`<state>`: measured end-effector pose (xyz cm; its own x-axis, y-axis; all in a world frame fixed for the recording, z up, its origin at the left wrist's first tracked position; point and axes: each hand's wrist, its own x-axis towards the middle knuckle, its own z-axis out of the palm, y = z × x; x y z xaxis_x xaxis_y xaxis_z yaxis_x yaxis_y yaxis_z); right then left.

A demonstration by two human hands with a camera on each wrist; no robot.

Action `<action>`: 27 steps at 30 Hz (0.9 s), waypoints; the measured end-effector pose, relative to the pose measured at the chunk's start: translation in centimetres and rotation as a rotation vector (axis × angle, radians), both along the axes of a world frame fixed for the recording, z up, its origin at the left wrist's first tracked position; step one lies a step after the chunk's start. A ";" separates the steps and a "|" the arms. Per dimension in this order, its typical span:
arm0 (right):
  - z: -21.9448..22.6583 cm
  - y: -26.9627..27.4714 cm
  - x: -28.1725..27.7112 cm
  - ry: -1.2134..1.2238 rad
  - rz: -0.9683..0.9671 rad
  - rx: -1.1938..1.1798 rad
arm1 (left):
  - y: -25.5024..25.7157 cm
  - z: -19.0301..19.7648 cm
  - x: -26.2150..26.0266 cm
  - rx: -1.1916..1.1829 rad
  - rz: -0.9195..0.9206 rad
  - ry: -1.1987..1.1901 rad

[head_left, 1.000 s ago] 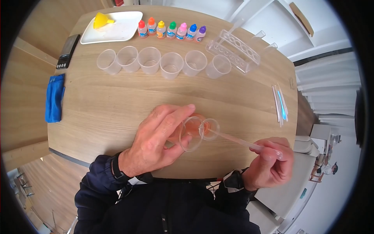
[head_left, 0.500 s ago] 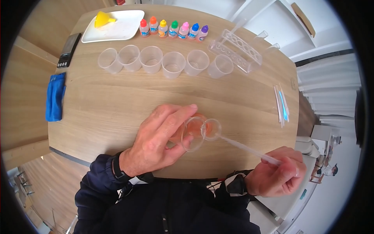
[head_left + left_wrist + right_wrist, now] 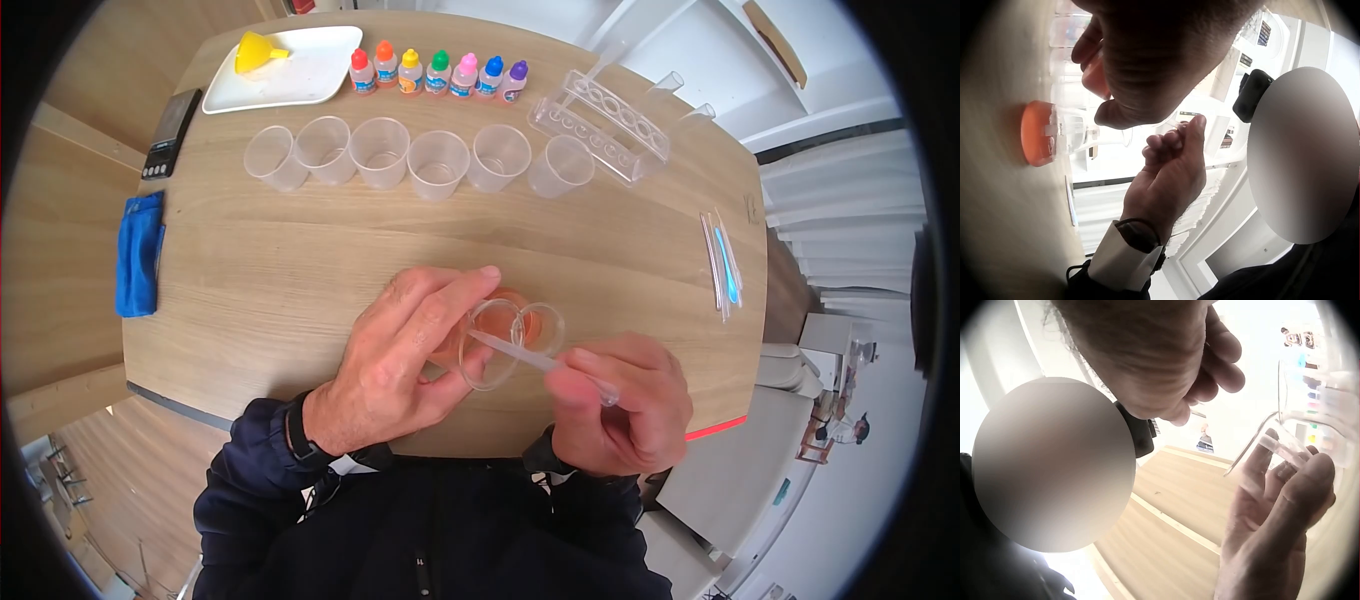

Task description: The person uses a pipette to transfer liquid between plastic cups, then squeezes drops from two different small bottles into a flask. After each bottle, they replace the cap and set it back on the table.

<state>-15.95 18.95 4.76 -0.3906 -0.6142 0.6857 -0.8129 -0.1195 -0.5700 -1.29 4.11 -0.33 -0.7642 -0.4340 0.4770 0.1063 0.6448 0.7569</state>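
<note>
Bottles [image 3: 438, 76] stand behind the cups [image 3: 438, 168], right of the tray [image 3: 312, 78].

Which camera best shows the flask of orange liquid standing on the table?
The left wrist view: it catches the flask side-on, its orange liquid plain to see. The head view looks down into its mouth; the right wrist view does not clearly show it.

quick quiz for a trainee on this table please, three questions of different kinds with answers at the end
1. What lies on the white tray?
A) a blue cloth
B) a yellow funnel
C) a test tube rack

2. True or false: the right hand holds a dropper.

3. Fill in: seen from the person's side, the small bottle at the right end of its row has a ____ cap.

Key: 1 B; 2 true; 3 purple
</note>
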 end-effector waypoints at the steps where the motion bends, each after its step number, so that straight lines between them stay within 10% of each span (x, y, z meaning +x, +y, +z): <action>1: -0.1 0.0 -0.1 0.000 0.008 -0.002 | 0.0 0.1 -0.1 -0.002 0.007 0.012; 27: -1.1 0.2 -1.1 -0.063 0.069 -0.018 | -0.1 -0.2 0.1 -0.008 -0.013 -0.010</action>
